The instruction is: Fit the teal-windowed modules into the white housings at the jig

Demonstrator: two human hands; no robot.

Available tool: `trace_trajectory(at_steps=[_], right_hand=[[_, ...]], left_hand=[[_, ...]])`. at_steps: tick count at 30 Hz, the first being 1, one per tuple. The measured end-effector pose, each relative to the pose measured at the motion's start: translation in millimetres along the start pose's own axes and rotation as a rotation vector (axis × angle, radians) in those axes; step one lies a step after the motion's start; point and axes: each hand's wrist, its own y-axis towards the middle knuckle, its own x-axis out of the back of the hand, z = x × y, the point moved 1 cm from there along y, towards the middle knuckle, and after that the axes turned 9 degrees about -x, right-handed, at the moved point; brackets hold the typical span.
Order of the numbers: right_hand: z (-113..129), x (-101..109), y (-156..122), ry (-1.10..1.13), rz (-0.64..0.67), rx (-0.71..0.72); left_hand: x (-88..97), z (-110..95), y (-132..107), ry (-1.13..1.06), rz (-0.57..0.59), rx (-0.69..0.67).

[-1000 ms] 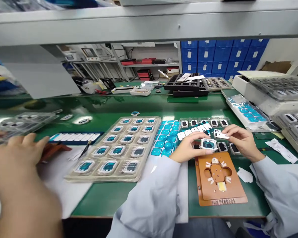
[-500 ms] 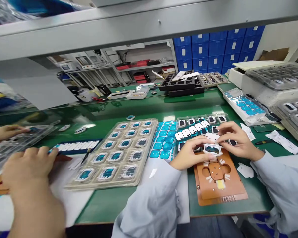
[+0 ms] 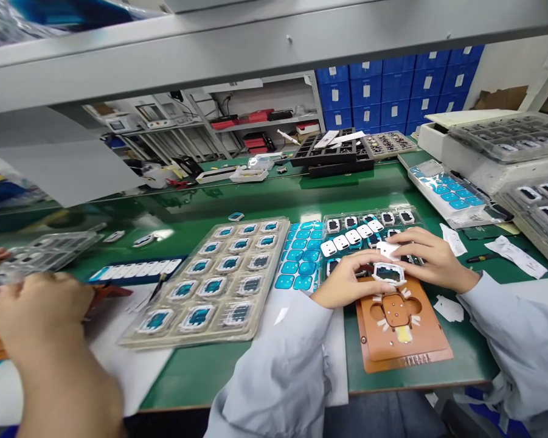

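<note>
My left hand [image 3: 346, 281] pinches a small white-rimmed housing [image 3: 389, 274] with a dark middle, thumb along its near side. My right hand [image 3: 431, 258] is closed at the housing's far right edge, its fingertips on a small white plate [image 3: 387, 249] just behind. Whether plate and housing touch is hidden by the fingers. Below them lies an orange-brown fixture board [image 3: 408, 350] with a shaped recess and white tabs. Behind my hands sit a strip of white plates [image 3: 352, 238] and a clear tray of white-rimmed housings [image 3: 387, 218].
Left of me lies a large clear tray [image 3: 250, 331] of housings with teal middles, beside a sheet of blue stickers [image 3: 296, 267]. A co-worker's hand [image 3: 43, 310] works at far left. Stacked trays [image 3: 520, 137], paper scraps [image 3: 516, 255] and a blue-sticker pack [image 3: 447, 188] are at right.
My right fingers have moved slightly down and left, closer over the housing's edge and the white plate. The housing has tilted a little. At left, the co-worker's hands and clear tray have shifted.
</note>
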Motion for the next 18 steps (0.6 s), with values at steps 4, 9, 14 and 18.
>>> trace_trajectory(at_steps=[4,9,14,18], right_hand=[[2,-1,1,0.038,0.004,-0.064],[-2,3,2,0.107,-0.030,-0.158],[5,10,3,0.178,-0.105,-0.226],[23,7,3,0.100,-0.131,-0.113]], left_hand=[[-0.3,-1,0,-0.016,0.000,0.017],[-0.6,-1,-2,-0.088,-0.023,0.060],[-0.5,0,-2,0.049,-0.150,-0.018],[-0.9,1,-2,0.111,-0.216,-0.040]])
